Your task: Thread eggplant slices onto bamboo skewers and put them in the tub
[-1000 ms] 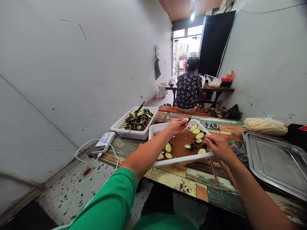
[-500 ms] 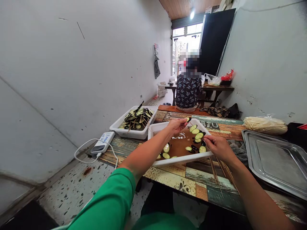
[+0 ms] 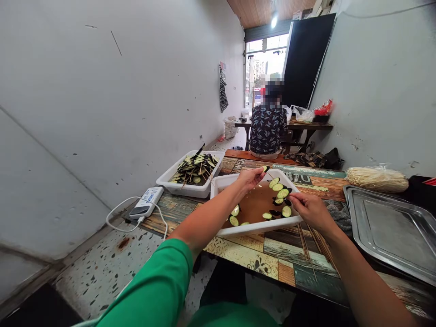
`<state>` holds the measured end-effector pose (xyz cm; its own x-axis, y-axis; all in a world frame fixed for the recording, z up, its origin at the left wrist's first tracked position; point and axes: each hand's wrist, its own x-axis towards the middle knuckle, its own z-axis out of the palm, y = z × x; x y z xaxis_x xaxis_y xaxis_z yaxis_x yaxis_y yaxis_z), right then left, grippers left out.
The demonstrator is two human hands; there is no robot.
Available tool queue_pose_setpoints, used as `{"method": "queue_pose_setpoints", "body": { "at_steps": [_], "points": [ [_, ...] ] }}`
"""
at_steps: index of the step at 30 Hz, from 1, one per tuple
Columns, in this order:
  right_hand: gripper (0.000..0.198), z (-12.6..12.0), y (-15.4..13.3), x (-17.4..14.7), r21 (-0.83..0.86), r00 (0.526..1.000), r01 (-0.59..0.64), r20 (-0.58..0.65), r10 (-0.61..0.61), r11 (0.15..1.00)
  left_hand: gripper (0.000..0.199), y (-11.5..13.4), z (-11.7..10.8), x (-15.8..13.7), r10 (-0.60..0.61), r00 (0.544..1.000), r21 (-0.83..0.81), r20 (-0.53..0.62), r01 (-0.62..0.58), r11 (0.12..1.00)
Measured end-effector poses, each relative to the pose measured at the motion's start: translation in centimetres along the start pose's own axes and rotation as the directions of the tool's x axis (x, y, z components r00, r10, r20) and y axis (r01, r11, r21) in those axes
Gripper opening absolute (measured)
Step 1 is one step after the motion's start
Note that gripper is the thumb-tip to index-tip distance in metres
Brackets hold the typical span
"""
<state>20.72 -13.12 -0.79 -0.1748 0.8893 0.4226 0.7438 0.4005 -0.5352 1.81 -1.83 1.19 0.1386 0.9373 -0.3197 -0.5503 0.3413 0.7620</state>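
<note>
My left hand point(image 3: 252, 177) is closed in a pinch on an eggplant slice point(image 3: 265, 168) above the far side of a white tub point(image 3: 254, 228) of brownish water. Close by, several overlapping eggplant slices point(image 3: 277, 186) run in a slanting row toward my right hand point(image 3: 303, 205). A thin wooden skewer point(image 3: 270, 175) shows between the left hand's slice and the row. At the tub's right rim, my right hand's fingers are pinched together, seemingly on the skewer's other end, which they mostly hide. Loose slices point(image 3: 286, 211) float below the row and at the tub's left side.
A second white tub point(image 3: 199, 191) holds heaped skewered eggplant point(image 3: 195, 168). Bare skewers point(image 3: 318, 243) lie under my right wrist. To the right are a metal tray point(image 3: 391, 227), a grey cloth point(image 3: 337, 212) and bagged enoki mushrooms point(image 3: 376, 178). A person point(image 3: 268, 129) sits ahead.
Both hands stay almost where they were. The floating slices have drifted slightly, and the bright ripples on the water have mostly faded.
</note>
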Motion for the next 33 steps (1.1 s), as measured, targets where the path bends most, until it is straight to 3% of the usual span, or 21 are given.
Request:
{"method": "queue_pose_setpoints", "body": {
  "at_steps": [24, 28, 33],
  "points": [
    [0.031, 0.1, 0.0, 0.0, 0.005, 1.000, 0.004, -0.008, -0.004, 1.000, 0.005, -0.3, 0.4, -0.4, -0.020, 0.997, 0.069, 0.071, 0.015, 0.998],
    [0.033, 0.1, 0.0, -0.1, -0.006, 1.000, 0.004, -0.019, -0.004, 1.000, 0.012, -0.5, 0.6, -0.9, -0.071, 0.993, 0.103, 0.097, 0.061, 0.993],
    [0.033, 0.2, -0.2, -0.1, -0.017, 0.999, -0.024, -0.049, 0.023, 1.000, 0.010, -0.8, 0.8, -1.0, -0.054, 0.988, 0.135, 0.148, 0.034, 0.990]
  ]
}}
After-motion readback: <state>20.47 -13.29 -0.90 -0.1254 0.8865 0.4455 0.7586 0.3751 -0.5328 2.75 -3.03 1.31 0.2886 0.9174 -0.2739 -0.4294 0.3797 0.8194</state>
